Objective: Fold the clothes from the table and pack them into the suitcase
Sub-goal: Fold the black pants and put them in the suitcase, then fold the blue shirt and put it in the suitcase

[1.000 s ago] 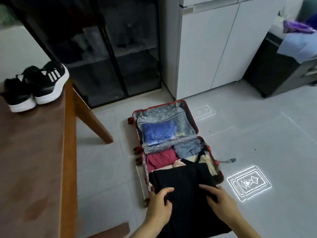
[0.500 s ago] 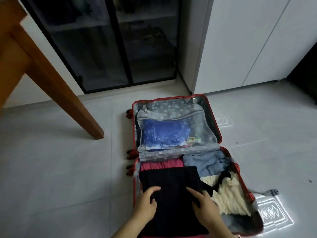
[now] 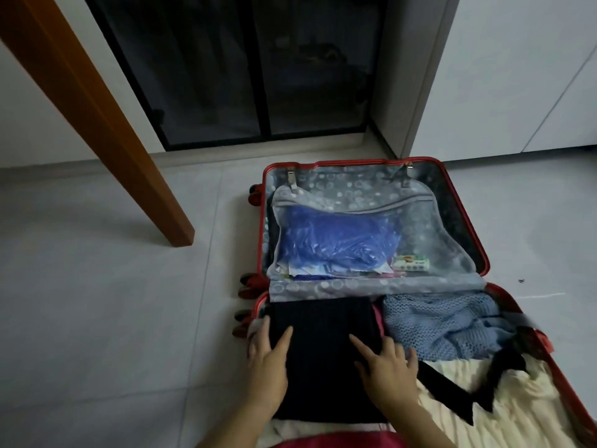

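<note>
A red suitcase [image 3: 465, 202] lies open on the floor. A folded black garment [image 3: 323, 344] rests in the left of its near half. My left hand [image 3: 268, 363] lies flat on the garment's left edge, and my right hand [image 3: 384, 367] presses on its right side, fingers spread. A light blue knit [image 3: 442, 324] fills the right of the near half, with a cream garment [image 3: 523, 412] and a black strip in front of it. A strip of pink fabric [image 3: 378, 321] shows beside the black garment. The lid's mesh pocket holds a blue bag [image 3: 336, 244].
A brown wooden table leg [image 3: 106, 124] slants down to the floor left of the suitcase. Behind it stand a dark glass-door cabinet [image 3: 252, 66] and white cupboard doors [image 3: 517, 76]. Grey tiled floor [image 3: 113, 318] spreads out to the left.
The view has dropped closer to the suitcase. The black garment has slid further into the near half, up against the divider, covering the pink fabric. Both hands now press flat on it.
</note>
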Demonstrator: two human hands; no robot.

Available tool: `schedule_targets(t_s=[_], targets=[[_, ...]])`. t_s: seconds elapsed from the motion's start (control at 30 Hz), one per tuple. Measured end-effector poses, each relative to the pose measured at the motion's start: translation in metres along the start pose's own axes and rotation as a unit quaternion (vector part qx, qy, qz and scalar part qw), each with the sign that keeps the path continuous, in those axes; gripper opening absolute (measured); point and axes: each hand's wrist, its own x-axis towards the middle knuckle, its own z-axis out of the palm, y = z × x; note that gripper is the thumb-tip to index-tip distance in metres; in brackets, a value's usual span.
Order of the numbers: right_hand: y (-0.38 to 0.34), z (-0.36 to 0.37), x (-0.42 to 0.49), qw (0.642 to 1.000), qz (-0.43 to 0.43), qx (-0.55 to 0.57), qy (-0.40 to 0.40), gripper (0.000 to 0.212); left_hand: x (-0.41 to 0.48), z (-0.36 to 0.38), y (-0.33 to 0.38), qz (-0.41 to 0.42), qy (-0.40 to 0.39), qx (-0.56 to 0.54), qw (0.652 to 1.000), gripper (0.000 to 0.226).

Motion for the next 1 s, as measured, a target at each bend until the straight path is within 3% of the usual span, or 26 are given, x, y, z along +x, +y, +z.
schedule_targets(t_s=[0.07, 0.17, 0.33, 0.5, 0.67, 0.87, 1.0], targets=[[-0.003, 0.008, -0.005, 0.999, -0.034, -0.022, -0.005, 0.056, -0.008, 0.008, 0.001, 0.080, -0.051, 0.098, 0.991, 0.061], [-0.004, 0.026, -0.010, 0.990, -0.101, -0.057, -0.075, 0.083, -0.007, 0.021, -0.001, 0.081, -0.157, 0.155, 0.972, 0.079], [-0.007, 0.032, -0.005, 0.983, -0.066, -0.057, -0.162, 0.088, 0.004, 0.015, 0.005, 0.041, -0.226, 0.141, 0.963, 0.078], [-0.017, -0.013, -0.038, 0.988, -0.044, -0.004, -0.150, 0.101, -0.016, -0.029, 0.023, -0.024, -0.229, 0.073, 0.970, 0.077], [-0.060, -0.153, -0.088, 0.979, 0.007, 0.017, -0.202, 0.094, -0.074, -0.127, 0.082, -0.128, -0.178, -0.132, 0.967, 0.087], [-0.131, -0.361, -0.115, 0.977, -0.092, 0.027, -0.192, 0.083, -0.130, -0.302, 0.154, -0.160, -0.131, -0.214, 0.955, 0.088], [-0.182, -0.489, -0.116, 0.977, -0.159, 0.060, -0.126, 0.086, -0.170, -0.454, 0.196, -0.160, -0.096, -0.259, 0.948, 0.084]])
